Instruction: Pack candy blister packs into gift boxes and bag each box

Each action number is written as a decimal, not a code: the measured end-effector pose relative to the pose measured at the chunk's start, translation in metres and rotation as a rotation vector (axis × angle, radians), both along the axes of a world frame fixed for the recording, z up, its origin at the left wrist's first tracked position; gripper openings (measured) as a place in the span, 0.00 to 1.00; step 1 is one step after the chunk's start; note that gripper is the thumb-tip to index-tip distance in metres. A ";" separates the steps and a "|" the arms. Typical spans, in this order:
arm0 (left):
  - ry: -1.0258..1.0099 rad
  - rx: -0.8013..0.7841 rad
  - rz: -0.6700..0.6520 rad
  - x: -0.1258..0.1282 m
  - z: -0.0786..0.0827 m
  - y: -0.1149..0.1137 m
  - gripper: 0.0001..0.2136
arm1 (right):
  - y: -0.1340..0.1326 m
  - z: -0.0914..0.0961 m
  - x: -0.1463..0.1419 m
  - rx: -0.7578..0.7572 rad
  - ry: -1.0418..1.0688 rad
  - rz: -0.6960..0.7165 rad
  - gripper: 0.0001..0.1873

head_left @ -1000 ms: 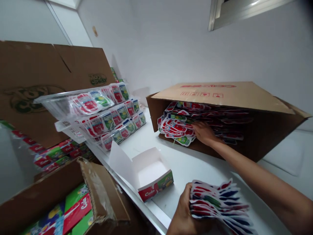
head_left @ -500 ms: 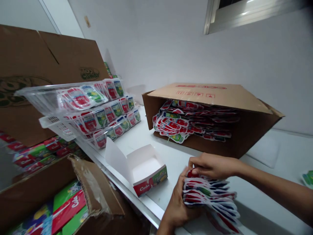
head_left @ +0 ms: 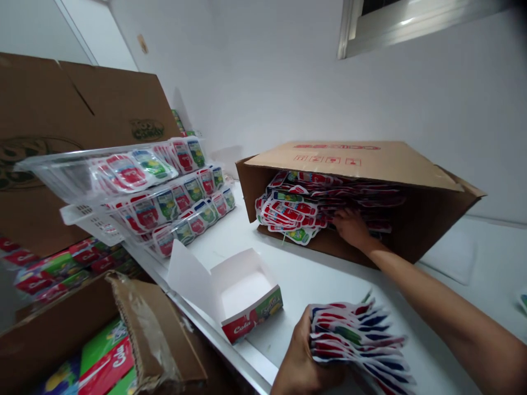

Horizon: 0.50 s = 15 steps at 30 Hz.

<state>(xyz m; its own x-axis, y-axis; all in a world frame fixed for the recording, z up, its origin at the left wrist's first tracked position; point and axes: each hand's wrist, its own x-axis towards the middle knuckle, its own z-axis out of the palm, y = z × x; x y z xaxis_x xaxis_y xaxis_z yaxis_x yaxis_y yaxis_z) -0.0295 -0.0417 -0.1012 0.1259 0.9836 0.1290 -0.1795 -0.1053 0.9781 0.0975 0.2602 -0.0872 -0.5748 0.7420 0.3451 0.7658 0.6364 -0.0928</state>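
While the left hand [head_left: 302, 356] clasped one stack of packets [head_left: 358, 340], lower centre, fingers curled round it, the right hand [head_left: 352, 227] lay inside one carton [head_left: 354, 167], right of centre, among loose packets [head_left: 288, 211]; finger spread and grip there: indeterminable.

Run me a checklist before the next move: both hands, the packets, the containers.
1. Left hand gripping the packet stack: ok, wrapped around one end.
2. Packet stack edges even: not ok, fanned at the end away from the hand.
3. Number of packets in that stack: cannot tell, they overlap.
4. Carton open for access: ok, right hand is inside the opening.
5. Right hand gripping a packet: cannot tell, fingertips obscured.
6. Small printed box open: ok, lid raised.
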 end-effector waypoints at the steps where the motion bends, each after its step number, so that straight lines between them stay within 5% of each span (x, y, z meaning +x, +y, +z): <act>1: -0.010 -0.009 -0.004 0.000 0.004 0.000 0.31 | 0.002 0.002 0.005 0.009 0.028 -0.003 0.14; 7: 0.031 0.004 0.033 -0.001 0.001 0.002 0.30 | -0.027 0.037 0.048 -0.083 0.109 0.038 0.17; 15: 0.320 0.099 0.159 -0.006 -0.025 0.005 0.42 | -0.141 0.075 0.026 -0.618 -0.152 0.762 0.13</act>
<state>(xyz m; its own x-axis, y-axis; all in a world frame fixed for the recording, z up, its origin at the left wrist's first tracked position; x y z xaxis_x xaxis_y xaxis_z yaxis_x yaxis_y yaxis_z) -0.0353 -0.0365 -0.1263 0.0222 0.9790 0.2029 0.1597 -0.2038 0.9659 0.1233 0.1192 -0.0117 -0.9791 0.1800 -0.0948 0.2031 0.8365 -0.5090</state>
